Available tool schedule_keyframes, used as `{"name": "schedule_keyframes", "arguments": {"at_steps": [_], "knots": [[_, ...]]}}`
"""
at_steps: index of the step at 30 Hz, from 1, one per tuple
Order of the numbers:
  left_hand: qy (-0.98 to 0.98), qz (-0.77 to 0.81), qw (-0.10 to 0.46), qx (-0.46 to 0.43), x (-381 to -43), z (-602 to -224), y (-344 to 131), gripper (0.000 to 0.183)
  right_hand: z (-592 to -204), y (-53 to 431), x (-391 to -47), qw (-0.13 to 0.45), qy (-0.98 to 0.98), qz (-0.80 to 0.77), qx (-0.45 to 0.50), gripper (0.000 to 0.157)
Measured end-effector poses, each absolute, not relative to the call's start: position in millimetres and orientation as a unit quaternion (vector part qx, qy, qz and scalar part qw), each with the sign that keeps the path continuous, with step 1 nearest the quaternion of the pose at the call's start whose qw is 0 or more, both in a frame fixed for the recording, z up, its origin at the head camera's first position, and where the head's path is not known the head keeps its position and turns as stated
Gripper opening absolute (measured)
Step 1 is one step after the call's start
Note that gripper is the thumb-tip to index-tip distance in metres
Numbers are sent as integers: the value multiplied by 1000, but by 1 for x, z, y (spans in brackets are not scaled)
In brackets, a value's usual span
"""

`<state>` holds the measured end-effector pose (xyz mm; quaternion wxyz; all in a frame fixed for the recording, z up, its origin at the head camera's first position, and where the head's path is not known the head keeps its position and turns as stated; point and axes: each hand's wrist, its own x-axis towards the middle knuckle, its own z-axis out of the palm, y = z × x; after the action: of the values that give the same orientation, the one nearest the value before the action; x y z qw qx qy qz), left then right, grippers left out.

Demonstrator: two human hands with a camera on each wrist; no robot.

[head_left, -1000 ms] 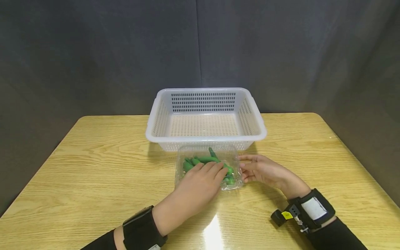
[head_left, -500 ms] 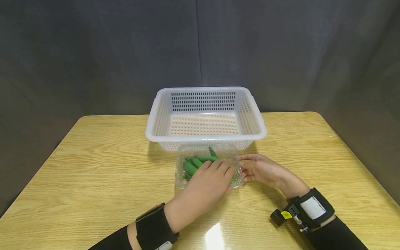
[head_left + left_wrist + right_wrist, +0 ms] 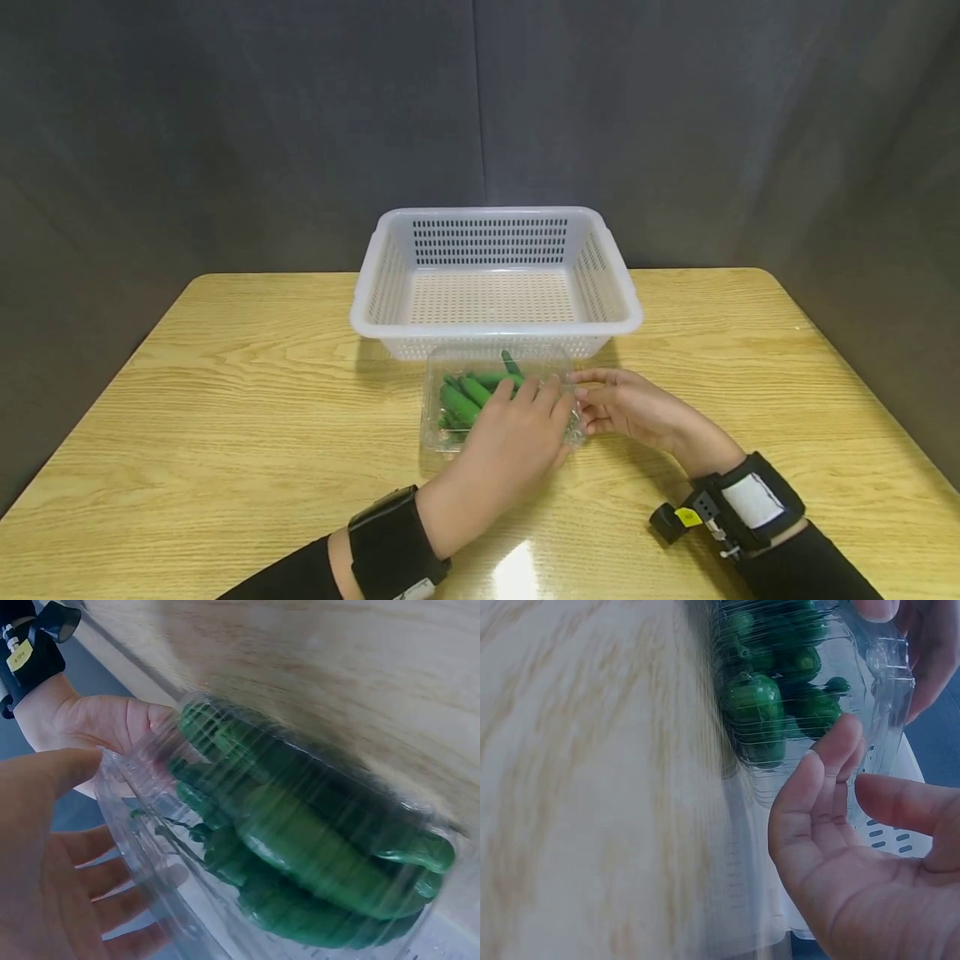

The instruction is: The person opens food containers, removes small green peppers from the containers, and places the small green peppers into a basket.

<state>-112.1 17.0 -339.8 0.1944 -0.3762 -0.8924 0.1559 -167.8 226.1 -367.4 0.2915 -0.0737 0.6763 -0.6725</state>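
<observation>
A clear plastic clamshell box (image 3: 442, 437) full of green peppers (image 3: 460, 406) sits on the table; the peppers (image 3: 300, 840) show through its wall in the left wrist view. My left hand (image 3: 517, 437) lies across the right part of the box's lid. In the left wrist view, this hand's (image 3: 52, 877) thumb touches the rim and its fingers spread over the lid. At the box's right end, my right hand (image 3: 637, 410) rests its fingertips against the side. The right wrist view has this hand's (image 3: 855, 847) fingers lightly bent, with the thumb near the rim.
A white perforated plastic basket (image 3: 495, 331) stands just behind the box, with nothing in it. Both are on a light wooden table (image 3: 225, 400). Dark grey cloth panels (image 3: 300, 125) rise behind and beside the table.
My left hand has slid rightward along the lid, uncovering more peppers on the left. The right hand and the box stay where they were.
</observation>
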Motion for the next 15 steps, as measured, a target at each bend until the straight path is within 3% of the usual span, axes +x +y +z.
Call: {"name": "schedule_keyframes", "arguments": {"at_steps": [5, 12, 15], "knots": [[-892, 166, 202, -368, -112, -340, 20, 60, -368, 226, -168, 292, 673, -675, -76, 45], [-870, 182, 256, -379, -109, -343, 28, 27, -369, 227, -169, 292, 668, -680, -82, 43], [-865, 196, 267, -377, -107, -343, 30, 21, -370, 227, -169, 293, 666, -681, -86, 40]]}}
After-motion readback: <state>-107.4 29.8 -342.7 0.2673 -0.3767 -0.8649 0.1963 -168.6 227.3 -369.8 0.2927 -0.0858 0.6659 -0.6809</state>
